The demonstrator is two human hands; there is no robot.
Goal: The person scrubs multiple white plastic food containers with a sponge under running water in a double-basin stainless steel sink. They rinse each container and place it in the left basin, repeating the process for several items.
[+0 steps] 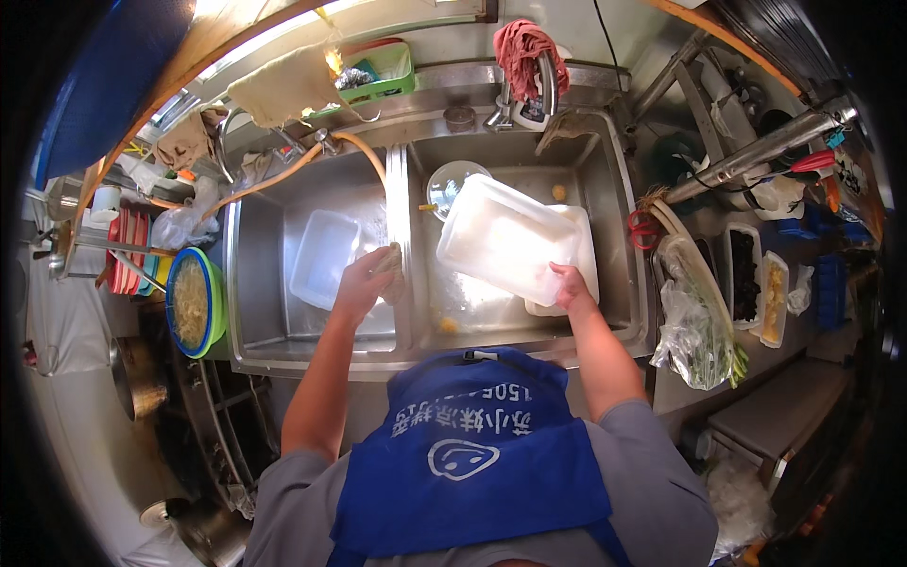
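My right hand [572, 289] grips the near right corner of a white plastic tray [506, 237], tilted over the right sink basin [489, 329]. Partly beneath it lies another white tray [587, 255], and a clear round lid or bowl [453, 186] sits behind. In my left hand [361, 282] is a crumpled, tan-grey cloth [391, 275], held by the steel divider [400, 212] between the basins. A translucent plastic tray [324, 256] rests in the left basin [266, 234], just left of that hand.
An orange hose [365, 150] bends into the left basin. A tap draped with a red cloth [524, 53] stands behind the right one. At left is a green basin [216, 312] holding pale shreds; at right lie bagged green vegetables [691, 312] and a white tray of dark food [744, 276].
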